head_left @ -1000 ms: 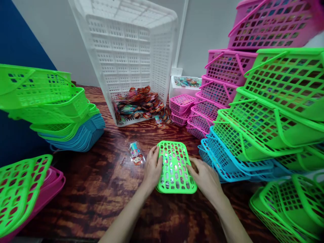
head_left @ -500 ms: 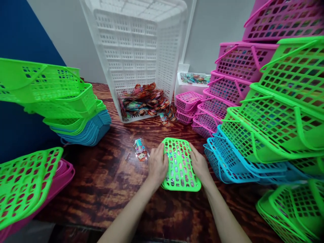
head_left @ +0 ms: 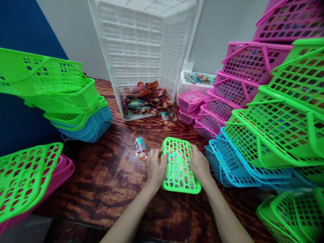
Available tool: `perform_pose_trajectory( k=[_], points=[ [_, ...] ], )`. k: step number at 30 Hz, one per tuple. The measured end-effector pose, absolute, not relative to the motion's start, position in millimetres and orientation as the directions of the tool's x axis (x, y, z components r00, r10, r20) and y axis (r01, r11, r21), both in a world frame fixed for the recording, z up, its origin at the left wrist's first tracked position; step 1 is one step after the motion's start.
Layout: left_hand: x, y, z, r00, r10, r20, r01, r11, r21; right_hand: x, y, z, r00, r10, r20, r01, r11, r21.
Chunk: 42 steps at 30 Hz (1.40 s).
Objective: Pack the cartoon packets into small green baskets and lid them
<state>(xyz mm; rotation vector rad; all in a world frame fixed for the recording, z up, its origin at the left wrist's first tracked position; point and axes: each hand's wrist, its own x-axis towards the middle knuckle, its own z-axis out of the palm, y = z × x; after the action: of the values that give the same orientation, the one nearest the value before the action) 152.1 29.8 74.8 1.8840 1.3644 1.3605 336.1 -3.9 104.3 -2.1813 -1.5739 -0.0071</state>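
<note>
A small green basket (head_left: pixel 180 165) with a slotted lid on top lies on the dark wooden table in front of me, packets showing through its slots. My left hand (head_left: pixel 155 170) holds its left side, thumb along the lid's edge and fingers curled beside it. Against the right side, my right hand (head_left: pixel 199 165) is closed, its fingertips partly hidden by the rim. Left of the basket lies a clear packet (head_left: pixel 140 148) with a red-haired cartoon figure, apart from my left hand.
Behind stands a white crate (head_left: pixel 134 44) on its side with many packets (head_left: pixel 149 99). Stacked green baskets (head_left: pixel 58 76) and green lids (head_left: pixel 27 175) are at left. At right rise filled pink baskets (head_left: pixel 255 60), green baskets (head_left: pixel 286 121) and blue baskets (head_left: pixel 233 162).
My left hand's fingers have loosened slightly and shifted along the basket's left side. My right hand keeps its place on the basket. The whole view has turned slightly left.
</note>
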Motion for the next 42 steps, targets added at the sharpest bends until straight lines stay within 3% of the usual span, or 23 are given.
perform_pose_trajectory(
  k=[4, 10, 13, 19, 26, 42],
  points=[
    [149, 29, 79, 0.075, 0.895, 0.439, 0.47, -0.42, 0.776, 341, -2, 98, 0.3, 0.913, 0.276, 0.896, -0.169, -0.411],
    [148, 29, 83, 0.074, 0.92, 0.385, 0.451, -0.375, 0.81, 330, 9, 111, 0.252, 0.923, 0.29, 0.964, -0.215, -0.154],
    [149, 29, 83, 0.057, 0.92, 0.388, 0.424, -0.374, 0.825, 320, 13, 115, 0.304, 0.913, 0.27, 0.953, -0.291, -0.09],
    [152, 28, 74, 0.018, 0.947, 0.322, 0.284, -0.314, 0.906, 314, 11, 112, 0.343, 0.895, 0.284, 0.939, -0.325, -0.111],
    [149, 29, 64, 0.029, 0.977, 0.209, 0.092, -0.211, 0.973, 322, 15, 101, 0.094, 0.913, 0.397, 0.996, -0.084, -0.044],
    [147, 54, 61, 0.179, 0.983, 0.047, -0.139, -0.023, 0.99, 319, 23, 110, 0.067, 0.908, 0.413, 0.997, -0.08, 0.014]
  ],
)
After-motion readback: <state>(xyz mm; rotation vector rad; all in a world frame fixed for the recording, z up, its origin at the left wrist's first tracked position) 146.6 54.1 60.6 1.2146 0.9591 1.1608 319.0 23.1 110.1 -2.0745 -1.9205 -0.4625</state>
